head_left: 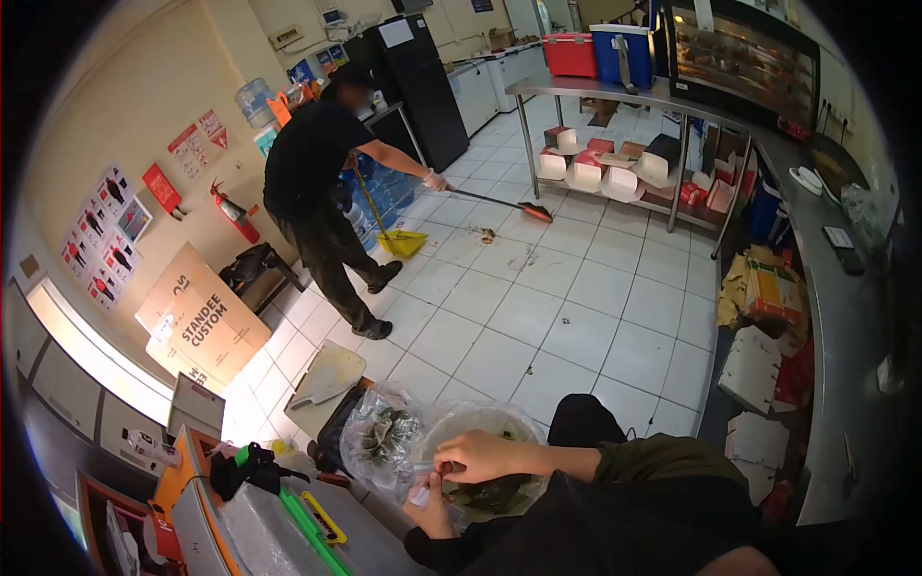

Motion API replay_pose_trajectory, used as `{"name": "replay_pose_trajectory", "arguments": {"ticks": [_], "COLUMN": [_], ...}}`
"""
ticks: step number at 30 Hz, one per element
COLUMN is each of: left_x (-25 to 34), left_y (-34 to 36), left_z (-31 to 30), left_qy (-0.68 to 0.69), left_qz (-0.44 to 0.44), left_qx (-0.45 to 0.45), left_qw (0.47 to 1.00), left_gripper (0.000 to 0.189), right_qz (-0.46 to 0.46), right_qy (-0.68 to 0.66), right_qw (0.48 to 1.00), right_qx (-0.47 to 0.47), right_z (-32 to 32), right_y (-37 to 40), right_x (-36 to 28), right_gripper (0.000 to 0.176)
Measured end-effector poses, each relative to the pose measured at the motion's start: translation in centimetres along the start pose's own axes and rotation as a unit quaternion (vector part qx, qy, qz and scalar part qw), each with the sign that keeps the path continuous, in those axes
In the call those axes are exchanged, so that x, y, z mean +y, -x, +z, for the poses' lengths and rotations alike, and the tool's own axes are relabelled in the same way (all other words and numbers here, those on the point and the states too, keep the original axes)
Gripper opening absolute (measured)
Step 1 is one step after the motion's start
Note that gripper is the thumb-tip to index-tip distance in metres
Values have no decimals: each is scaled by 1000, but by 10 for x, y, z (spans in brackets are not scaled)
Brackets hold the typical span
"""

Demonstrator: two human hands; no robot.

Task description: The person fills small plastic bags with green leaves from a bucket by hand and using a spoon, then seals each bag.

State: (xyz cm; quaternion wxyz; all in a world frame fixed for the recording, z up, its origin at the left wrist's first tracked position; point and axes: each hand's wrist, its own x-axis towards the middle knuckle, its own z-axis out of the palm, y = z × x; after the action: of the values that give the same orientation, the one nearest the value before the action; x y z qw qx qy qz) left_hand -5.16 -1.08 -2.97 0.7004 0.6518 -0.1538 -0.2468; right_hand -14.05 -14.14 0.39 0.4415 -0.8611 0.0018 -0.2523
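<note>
My right hand (477, 455) reaches in from the right over a round tub (523, 420) lined with clear plastic. Its fingers are pinched on something small and dark reddish that I cannot make out. Just below, my left hand (432, 511) is closed around a small whitish piece that looks like plastic. The two hands almost touch at the fingertips. Green leaves (495, 492) lie inside the tub, beneath my hands. Beside it on the left sits a clear plastic bag (379, 434) with more greens in it.
Ahead, another person (312, 154) holds a broom (535, 211) and a yellow dustpan (401, 242) on the tiled floor, near scattered debris (487, 235). A steel counter (831, 384) runs along the right. A cutting board (328, 374) and grey cabinet (288, 523) stand left.
</note>
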Motion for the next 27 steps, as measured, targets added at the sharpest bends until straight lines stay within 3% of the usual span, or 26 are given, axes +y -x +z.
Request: {"name": "replay_pose_trajectory", "arguments": {"ticks": [1, 3, 6, 7, 9, 10, 12, 18, 21, 23, 24, 27], "left_x": [5, 17, 22, 21, 17, 18, 22, 31, 37, 41, 42, 47], "left_y": [-1, -2, 12, 11, 14, 16, 20, 20, 19, 18, 18, 19], "left_z": [2, 5, 14, 17, 12, 12, 10, 6, 1, 0, -2, 7], "left_qy": [0, -106, -99, -85, -83, -73, -197, -147, -162, -146, -135, -233], "left_qz": [-5, 3, -19, -22, 2, -10, 184, 171, 179, 153, 132, 206], "left_qx": [6, -89, -59, -37, -112, -87, -75, -89, -109, -121, -140, -115], "left_qw": [1000, 990, 993, 995, 990, 993, 960, 970, 964, 970, 972, 943], "left_gripper": [19, 19, 15, 15, 13, 13, 18, 9, 9, 9, 8, 7], "right_qz": [14, 12, 48, 40, -2, -37, -65, -131, -111, -24, -25, -47], "right_qy": [47, 129, 89, 59, 76, 94, 116, 118, 117, 22, 17, 136], "right_qw": [999, 991, 995, 997, 997, 994, 991, 984, 987, 999, 999, 990], "right_qx": [5, 15, -1, 33, 26, 47, 25, 5, -6, 12, 10, -3], "right_z": [-3, -3, -14, -15, -17, -17, -17, -8, -9, -10, -9, -7], "right_y": [3, 8, 11, 11, 12, 12, 12, 10, 14, 15, 15, 14], "right_x": [0, 0, -6, -6, -3, -1, -4, -10, -17, -19, -18, -17], "right_gripper": [11, 10, 10, 10, 10, 11, 11, 13, 14, 14, 14, 13]}}
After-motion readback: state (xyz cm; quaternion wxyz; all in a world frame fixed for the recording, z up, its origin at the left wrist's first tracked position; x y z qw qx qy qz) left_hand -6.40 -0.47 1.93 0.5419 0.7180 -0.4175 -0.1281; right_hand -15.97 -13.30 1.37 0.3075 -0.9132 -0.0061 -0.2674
